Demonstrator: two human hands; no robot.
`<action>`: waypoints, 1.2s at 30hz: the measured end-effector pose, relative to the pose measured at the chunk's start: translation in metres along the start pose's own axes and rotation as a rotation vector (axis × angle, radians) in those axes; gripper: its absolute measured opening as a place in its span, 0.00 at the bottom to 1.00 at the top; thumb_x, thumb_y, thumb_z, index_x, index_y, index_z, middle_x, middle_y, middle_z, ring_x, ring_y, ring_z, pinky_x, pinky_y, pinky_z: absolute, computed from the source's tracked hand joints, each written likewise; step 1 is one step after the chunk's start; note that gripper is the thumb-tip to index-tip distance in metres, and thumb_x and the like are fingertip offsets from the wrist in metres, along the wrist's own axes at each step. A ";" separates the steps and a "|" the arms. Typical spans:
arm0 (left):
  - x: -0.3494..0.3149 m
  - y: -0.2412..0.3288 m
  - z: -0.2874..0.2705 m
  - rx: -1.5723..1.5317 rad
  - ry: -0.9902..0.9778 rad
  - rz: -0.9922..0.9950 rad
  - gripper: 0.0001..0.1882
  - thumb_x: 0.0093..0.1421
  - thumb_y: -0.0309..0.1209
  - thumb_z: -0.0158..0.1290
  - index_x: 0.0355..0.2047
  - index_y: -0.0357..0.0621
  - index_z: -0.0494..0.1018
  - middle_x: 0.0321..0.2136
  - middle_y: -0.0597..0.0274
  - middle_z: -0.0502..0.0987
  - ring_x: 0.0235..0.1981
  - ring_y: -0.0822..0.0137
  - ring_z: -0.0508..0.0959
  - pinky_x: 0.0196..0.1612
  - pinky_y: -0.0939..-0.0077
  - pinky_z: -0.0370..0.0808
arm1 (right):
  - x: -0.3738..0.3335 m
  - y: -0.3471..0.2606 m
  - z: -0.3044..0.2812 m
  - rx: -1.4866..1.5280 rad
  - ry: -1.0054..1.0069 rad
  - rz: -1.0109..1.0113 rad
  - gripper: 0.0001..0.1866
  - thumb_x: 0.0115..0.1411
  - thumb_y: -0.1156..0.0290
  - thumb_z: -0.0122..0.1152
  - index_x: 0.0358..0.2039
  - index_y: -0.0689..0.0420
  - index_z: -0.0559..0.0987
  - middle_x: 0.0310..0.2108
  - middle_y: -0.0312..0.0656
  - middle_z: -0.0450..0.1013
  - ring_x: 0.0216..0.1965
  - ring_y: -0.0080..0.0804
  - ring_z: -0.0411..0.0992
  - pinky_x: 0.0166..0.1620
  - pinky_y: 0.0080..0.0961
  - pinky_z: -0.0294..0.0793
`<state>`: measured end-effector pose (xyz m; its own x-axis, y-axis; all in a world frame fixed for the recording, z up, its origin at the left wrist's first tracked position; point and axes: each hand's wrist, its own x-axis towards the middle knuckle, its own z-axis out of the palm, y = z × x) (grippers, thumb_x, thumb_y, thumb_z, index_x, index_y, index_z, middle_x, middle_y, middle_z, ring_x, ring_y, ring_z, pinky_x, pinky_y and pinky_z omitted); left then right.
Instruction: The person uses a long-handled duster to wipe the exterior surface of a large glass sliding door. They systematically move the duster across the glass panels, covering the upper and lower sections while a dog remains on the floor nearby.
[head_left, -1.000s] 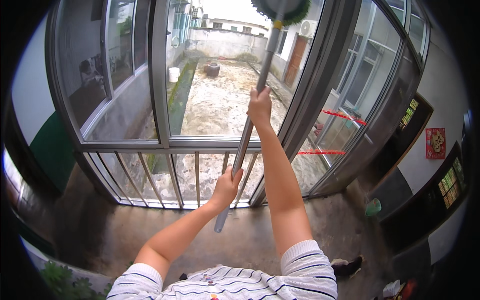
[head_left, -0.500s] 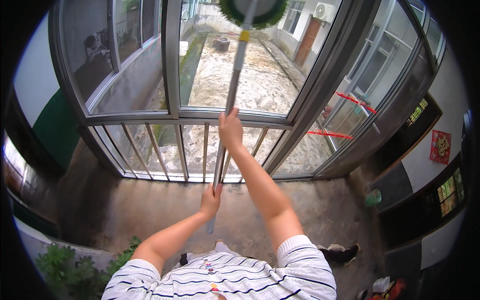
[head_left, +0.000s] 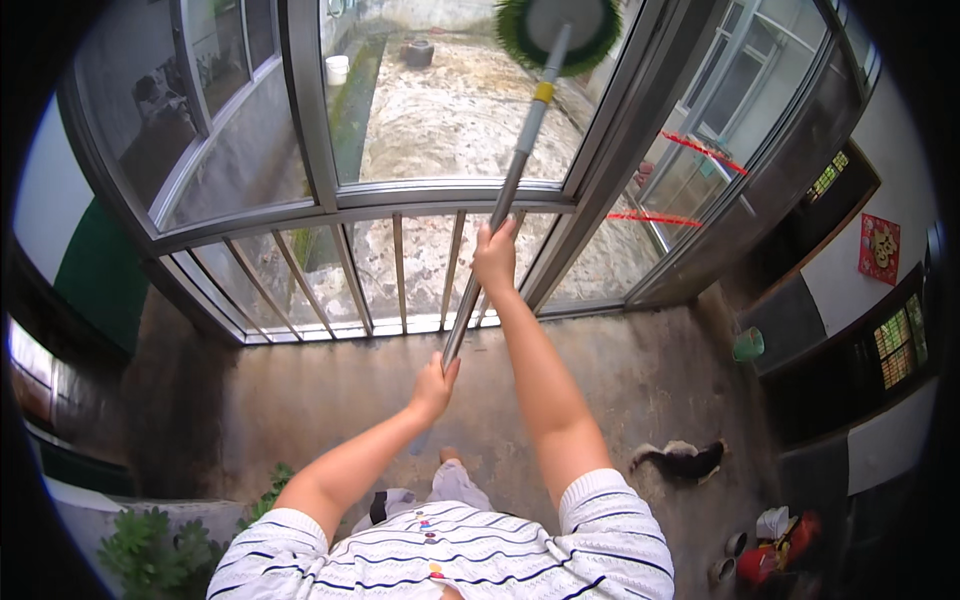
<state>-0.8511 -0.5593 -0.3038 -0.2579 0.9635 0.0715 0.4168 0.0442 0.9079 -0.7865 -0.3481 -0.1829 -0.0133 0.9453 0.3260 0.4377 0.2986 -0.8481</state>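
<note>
Both my hands are closed around the grey metal pole of a long-handled brush [head_left: 512, 178]. Its round head [head_left: 558, 32], with green bristles around a grey centre, is up against or close to the window pane [head_left: 450, 120]; I cannot tell if it touches. My right hand [head_left: 494, 257] grips the middle of the pole, in front of the railing below the pane. Lower down, my left hand [head_left: 434, 388] wraps the pole near its bottom end. A yellow band [head_left: 544, 92] marks the pole under the head.
Metal railing bars [head_left: 400, 270] stand below the window frame. A black and white animal [head_left: 685, 462] lies on the floor at right. A green bucket [head_left: 748, 344] stands by the right wall, red and white items [head_left: 778, 550] lie at lower right, and a leafy plant [head_left: 160, 550] grows at lower left.
The brush head has moved right and slightly down across the pane, and the pole now leans further right. Both hands have shifted right with it, keeping their grip.
</note>
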 end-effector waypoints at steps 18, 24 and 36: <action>-0.127 -0.100 -0.169 0.303 0.251 -0.267 0.23 0.60 0.48 0.51 0.23 0.39 0.63 0.18 0.47 0.70 0.22 0.45 0.71 0.25 0.56 0.65 | -0.157 -0.039 0.168 0.518 -0.455 0.118 0.17 0.65 0.65 0.48 0.39 0.58 0.51 0.18 0.42 0.67 0.17 0.32 0.71 0.19 0.28 0.72; -0.220 -0.114 -0.148 0.217 0.279 -0.423 0.22 0.62 0.44 0.50 0.22 0.36 0.62 0.14 0.47 0.66 0.19 0.45 0.69 0.23 0.57 0.63 | -0.248 -0.012 0.202 0.396 -0.604 0.144 0.17 0.64 0.67 0.50 0.41 0.60 0.53 0.20 0.49 0.69 0.18 0.39 0.72 0.20 0.33 0.69; -0.228 -0.097 -0.117 0.333 0.191 -0.401 0.21 0.62 0.41 0.51 0.22 0.37 0.62 0.15 0.46 0.66 0.19 0.44 0.69 0.23 0.55 0.63 | -0.254 0.027 0.169 0.564 -0.560 0.345 0.14 0.65 0.67 0.48 0.35 0.57 0.54 0.16 0.41 0.66 0.14 0.29 0.69 0.16 0.27 0.71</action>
<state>-0.9348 -0.8137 -0.3604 -0.5936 0.7905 -0.1508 0.4987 0.5084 0.7020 -0.9237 -0.5576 -0.3589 -0.4677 0.8762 -0.1162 -0.0102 -0.1368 -0.9905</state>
